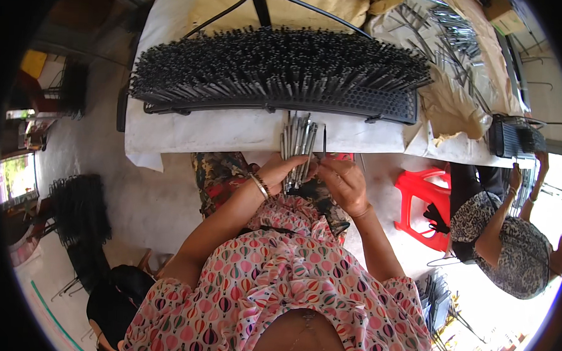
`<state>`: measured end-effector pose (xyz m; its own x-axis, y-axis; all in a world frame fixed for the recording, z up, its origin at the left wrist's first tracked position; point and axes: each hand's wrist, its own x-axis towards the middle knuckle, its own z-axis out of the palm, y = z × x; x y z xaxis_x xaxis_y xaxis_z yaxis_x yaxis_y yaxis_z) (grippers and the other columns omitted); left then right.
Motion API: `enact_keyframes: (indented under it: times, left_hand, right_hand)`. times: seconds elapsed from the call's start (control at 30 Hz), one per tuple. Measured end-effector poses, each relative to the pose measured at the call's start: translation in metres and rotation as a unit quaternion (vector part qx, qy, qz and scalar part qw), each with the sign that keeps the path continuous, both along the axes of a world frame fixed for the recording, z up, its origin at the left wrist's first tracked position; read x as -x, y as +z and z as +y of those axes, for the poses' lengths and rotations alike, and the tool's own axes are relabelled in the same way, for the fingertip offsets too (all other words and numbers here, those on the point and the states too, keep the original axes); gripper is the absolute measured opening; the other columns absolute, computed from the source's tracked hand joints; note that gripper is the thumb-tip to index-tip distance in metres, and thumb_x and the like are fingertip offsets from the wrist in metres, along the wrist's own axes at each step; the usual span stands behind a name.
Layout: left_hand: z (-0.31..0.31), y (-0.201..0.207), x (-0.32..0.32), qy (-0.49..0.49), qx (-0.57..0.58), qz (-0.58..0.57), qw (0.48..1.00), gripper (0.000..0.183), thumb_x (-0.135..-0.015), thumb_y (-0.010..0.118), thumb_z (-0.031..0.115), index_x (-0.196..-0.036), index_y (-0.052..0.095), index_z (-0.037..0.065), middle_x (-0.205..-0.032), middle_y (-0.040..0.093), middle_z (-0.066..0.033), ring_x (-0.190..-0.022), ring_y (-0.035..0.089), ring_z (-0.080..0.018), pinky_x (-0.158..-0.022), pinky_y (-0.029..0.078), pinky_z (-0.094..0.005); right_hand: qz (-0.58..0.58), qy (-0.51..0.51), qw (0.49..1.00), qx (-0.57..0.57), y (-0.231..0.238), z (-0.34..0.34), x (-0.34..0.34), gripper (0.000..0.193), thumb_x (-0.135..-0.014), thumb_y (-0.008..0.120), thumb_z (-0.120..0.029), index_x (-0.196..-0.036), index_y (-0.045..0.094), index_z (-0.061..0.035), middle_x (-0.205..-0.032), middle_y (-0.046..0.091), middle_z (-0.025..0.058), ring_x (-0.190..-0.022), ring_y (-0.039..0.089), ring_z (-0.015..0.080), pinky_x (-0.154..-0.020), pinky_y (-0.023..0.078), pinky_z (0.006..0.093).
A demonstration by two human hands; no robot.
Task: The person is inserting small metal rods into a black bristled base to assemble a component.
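1. Grip: the left hand (280, 170) is closed around a bundle of thin metal rods (298, 148), fingers wrapped about its lower part; the rods stand roughly upright, their tips reaching up over the edge of the tabletop (233, 133). A bangle (259, 186) circles the left wrist.
2. The right hand (344, 182) lies just beside the bundle on its right, fingertips pinched narrowly at the rods; whether it holds a single rod cannot be told.
3. Directly beyond the grip, on the tabletop, sits a long black perforated rack (351, 102), densely filled with dark rods standing up like bristles. A dark bent frame (262, 4) rises behind it.
4. The tabletop is covered with a white sheet that hangs over the near edge just above the hands.
5. Beyond and to the right of the grip, loose metal rods (450, 33) lie scattered on crumpled beige paper (457, 101); a smaller black rack (511, 137) sits at the far right edge.
6. Right of the grip and lower, a red plastic stool (419, 202) stands on the pale floor (144, 201); beside it another person in a patterned garment (507, 251) bends over.
7. Left of the grip, well apart, further dark racks (81, 218) stand on the floor.
8. Below the grip, the person's patterned pink blouse (277, 280) fills the view.
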<state>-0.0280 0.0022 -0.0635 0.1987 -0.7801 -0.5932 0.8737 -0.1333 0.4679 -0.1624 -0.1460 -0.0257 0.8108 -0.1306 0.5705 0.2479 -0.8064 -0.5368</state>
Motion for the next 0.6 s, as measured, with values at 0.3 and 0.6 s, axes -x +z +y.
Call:
enact_keyframes:
  times: [0.3,0.6]
  left_hand:
    - [0.000,0.002,0.003,-0.034,0.007,-0.048,0.998,0.026,-0.089,0.056,0.020,-0.107,0.055,0.003,-0.097,0.064,-0.0127,-0.081,0.064,-0.0186,-0.067,0.054,-0.0300]
    - [-0.005,0.005,-0.002,-0.018,-0.014,0.037,0.999,0.033,-0.091,0.051,0.029,-0.110,0.052,0.002,-0.099,0.062,-0.0144,-0.084,0.064,-0.0220,-0.070,0.055,-0.0336]
  right_hand:
    - [-0.198,-0.316,0.899,-0.227,0.079,-0.106,-0.012,0.021,-0.088,0.053,0.000,-0.108,0.056,0.0062,-0.091,0.065,0.0108,-0.083,0.062,0.0134,-0.075,0.048,0.0246]
    - [-0.166,-0.322,0.918,-0.161,0.065,-0.170,-0.039,0.021,-0.086,0.060,-0.006,-0.105,0.061,-0.0001,-0.088,0.067,0.0082,-0.082,0.061,0.0102,-0.073,0.047,0.0225]
